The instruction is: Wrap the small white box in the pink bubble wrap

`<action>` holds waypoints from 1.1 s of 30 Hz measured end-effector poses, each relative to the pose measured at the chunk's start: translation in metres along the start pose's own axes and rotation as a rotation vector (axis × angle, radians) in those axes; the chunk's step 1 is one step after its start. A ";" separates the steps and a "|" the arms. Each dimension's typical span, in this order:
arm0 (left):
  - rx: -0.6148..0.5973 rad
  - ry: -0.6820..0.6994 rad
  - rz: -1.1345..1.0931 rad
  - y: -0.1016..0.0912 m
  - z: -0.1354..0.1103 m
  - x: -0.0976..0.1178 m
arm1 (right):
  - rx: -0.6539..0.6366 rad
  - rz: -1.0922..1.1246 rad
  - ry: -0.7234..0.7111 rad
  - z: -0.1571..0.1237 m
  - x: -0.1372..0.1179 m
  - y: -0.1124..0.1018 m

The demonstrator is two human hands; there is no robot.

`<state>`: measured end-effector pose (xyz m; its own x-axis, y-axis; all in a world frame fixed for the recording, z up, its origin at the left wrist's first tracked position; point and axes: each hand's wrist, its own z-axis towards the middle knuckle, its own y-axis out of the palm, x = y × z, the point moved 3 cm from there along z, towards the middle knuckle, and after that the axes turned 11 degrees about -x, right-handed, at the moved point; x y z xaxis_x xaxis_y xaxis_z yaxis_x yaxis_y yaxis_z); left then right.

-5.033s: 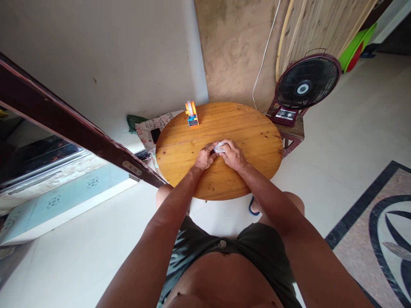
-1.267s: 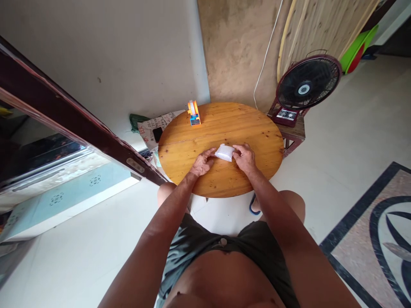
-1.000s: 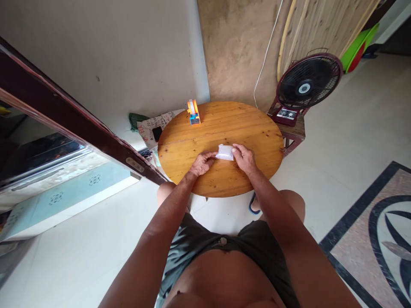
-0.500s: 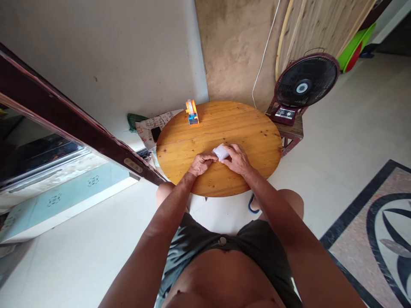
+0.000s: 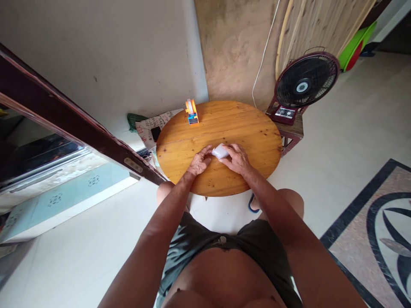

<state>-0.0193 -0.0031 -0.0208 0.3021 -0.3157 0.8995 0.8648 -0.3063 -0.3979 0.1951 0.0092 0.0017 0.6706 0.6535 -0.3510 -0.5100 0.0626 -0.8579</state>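
Observation:
A small white folded packet (image 5: 219, 151) lies on the round wooden table (image 5: 257, 132) in front of me. My right hand (image 5: 236, 159) curls over its right side and grips it. My left hand (image 5: 199, 161) rests on the table just left of the packet, fingers stretched out and touching its left edge. An orange and blue tape dispenser (image 5: 192, 113) stands at the table's far left rim, well away from both hands.
A black fan (image 5: 305, 83) sits on a low stool right of the table. A dark wooden door frame (image 5: 73, 124) runs along the left. Newspaper and a phone (image 5: 155, 133) lie on the floor behind the table. A white cord (image 5: 261, 64) hangs down the wall.
The flat white packet has been folded smaller under my right hand. My left hand let go its pinch and now has its fingers stretched beside the packet.

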 end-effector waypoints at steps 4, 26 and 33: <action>-0.003 0.016 -0.088 0.002 -0.002 -0.001 | 0.047 0.006 0.041 -0.001 0.002 -0.002; 0.032 0.013 0.155 0.000 0.003 0.000 | 0.045 0.121 0.146 0.011 0.022 0.006; 0.023 -0.005 -0.041 0.003 -0.001 0.003 | 0.091 0.240 0.207 0.024 0.036 0.010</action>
<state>-0.0166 -0.0054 -0.0196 0.2681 -0.2985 0.9160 0.8856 -0.2980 -0.3563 0.2014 0.0513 -0.0105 0.6162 0.4912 -0.6157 -0.7065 -0.0009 -0.7078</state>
